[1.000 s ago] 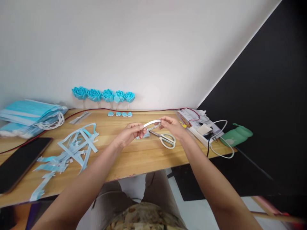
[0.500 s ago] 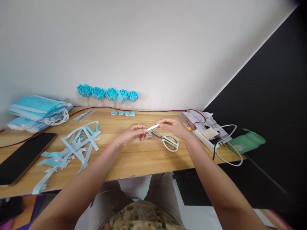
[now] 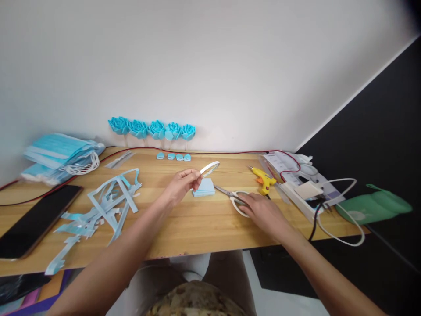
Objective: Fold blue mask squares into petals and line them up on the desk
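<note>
A narrow roll of white tape [image 3: 210, 166] is pinched at its lower left side by my left hand [image 3: 184, 184], held above the table. Just below it lies a small stack of pale blue squares [image 3: 204, 188]. My right hand [image 3: 259, 210] is closed on the white handles of the scissors [image 3: 233, 194], which lie on the table. The blades are together and point left toward the stack. A yellow glue gun [image 3: 264, 179] lies just beyond my right hand.
Blue fabric roses [image 3: 156, 129] on sticks lean against the wall, with several small blue folded petals [image 3: 171, 156] in front. Left are cut mask strips [image 3: 108, 204], a phone [image 3: 39, 219] and a pile of masks [image 3: 59, 151]. Right are a power strip [image 3: 297, 199] and a green pouch [image 3: 375, 205].
My right hand has let go of the tape roll and moved down and right to the scissors. My left hand keeps the roll. The view has shifted slightly, uncovering the stack and glue gun.
</note>
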A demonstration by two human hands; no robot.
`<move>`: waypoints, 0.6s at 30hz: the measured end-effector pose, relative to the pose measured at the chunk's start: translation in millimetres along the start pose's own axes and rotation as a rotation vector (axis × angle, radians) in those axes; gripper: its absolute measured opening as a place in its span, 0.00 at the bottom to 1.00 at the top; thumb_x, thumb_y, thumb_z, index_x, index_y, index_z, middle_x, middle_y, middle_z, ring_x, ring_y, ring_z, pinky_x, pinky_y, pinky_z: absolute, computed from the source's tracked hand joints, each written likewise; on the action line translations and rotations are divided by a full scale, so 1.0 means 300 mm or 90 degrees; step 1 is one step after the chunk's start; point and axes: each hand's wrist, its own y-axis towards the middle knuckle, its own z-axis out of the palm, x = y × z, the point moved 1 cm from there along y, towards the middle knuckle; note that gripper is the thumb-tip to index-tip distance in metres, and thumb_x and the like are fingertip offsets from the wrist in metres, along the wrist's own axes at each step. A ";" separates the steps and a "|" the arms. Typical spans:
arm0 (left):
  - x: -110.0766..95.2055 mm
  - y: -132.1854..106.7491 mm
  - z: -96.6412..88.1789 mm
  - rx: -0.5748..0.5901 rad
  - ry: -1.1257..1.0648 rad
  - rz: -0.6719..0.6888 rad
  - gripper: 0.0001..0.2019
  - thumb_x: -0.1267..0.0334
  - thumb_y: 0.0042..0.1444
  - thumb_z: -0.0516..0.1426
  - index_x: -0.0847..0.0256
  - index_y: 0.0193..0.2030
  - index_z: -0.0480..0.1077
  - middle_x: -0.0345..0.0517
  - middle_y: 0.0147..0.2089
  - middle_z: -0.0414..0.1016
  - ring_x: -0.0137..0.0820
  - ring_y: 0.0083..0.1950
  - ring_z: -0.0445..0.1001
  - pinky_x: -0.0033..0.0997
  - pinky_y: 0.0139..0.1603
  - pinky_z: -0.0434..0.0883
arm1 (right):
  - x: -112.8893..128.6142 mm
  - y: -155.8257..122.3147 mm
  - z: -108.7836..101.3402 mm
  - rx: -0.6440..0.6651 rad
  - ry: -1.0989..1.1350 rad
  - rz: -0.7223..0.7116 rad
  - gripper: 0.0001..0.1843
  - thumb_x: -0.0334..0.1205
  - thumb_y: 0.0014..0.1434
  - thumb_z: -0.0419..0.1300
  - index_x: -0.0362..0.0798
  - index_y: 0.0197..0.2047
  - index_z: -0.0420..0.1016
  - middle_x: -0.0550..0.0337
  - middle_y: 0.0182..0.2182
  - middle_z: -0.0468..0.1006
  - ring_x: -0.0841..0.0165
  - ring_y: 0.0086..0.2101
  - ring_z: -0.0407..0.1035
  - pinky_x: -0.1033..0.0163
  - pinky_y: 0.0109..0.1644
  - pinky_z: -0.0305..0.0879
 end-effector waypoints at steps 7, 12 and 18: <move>0.000 0.004 0.003 -0.017 -0.034 -0.022 0.17 0.52 0.46 0.65 0.66 0.27 0.69 0.40 0.25 0.68 0.23 0.22 0.65 0.24 0.24 0.61 | -0.016 0.018 0.028 -0.018 -0.041 -0.013 0.15 0.37 0.62 0.56 0.47 0.52 0.72 0.50 0.39 0.76 0.59 0.40 0.71 0.59 0.43 0.64; 0.004 0.005 -0.007 -0.013 -0.031 -0.017 0.18 0.51 0.48 0.65 0.66 0.27 0.69 0.40 0.24 0.67 0.23 0.22 0.65 0.25 0.24 0.60 | -0.040 0.035 0.028 -0.008 -0.036 -0.055 0.13 0.38 0.64 0.54 0.48 0.50 0.72 0.53 0.38 0.75 0.62 0.39 0.72 0.61 0.41 0.63; 0.010 0.011 -0.009 0.029 -0.075 0.011 0.13 0.58 0.52 0.63 0.65 0.39 0.73 0.43 0.32 0.70 0.25 0.30 0.68 0.26 0.33 0.66 | -0.048 0.030 0.047 -0.034 -0.016 -0.047 0.16 0.37 0.62 0.55 0.47 0.53 0.70 0.52 0.39 0.76 0.60 0.39 0.72 0.60 0.40 0.63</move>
